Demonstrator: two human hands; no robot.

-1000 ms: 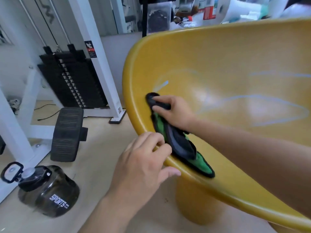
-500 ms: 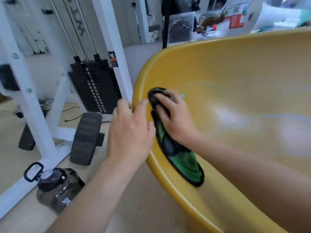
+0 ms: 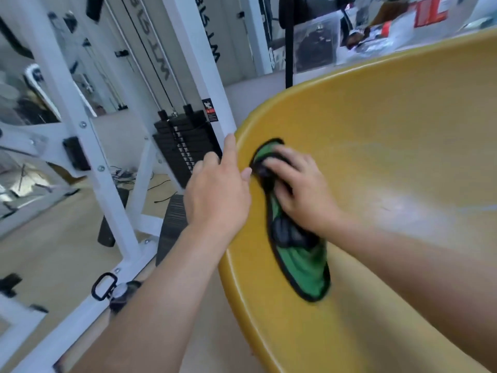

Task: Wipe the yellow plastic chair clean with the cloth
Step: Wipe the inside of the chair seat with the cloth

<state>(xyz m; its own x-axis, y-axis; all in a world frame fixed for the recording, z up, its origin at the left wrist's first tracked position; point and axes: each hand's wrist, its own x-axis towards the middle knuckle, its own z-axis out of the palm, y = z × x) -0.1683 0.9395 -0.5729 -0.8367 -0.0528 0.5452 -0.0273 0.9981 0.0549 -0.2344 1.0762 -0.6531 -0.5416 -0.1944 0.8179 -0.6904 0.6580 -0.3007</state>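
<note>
Two bare forearms reach in from the lower edge, no sleeves showing; the left hand [image 3: 217,195] and right hand [image 3: 301,192] are bare, fingers uncovered

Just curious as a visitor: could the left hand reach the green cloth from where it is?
Probably yes: the left hand rests on the yellow plastic chair's rim right beside the black-edged green cloth, nothing between them.
</note>
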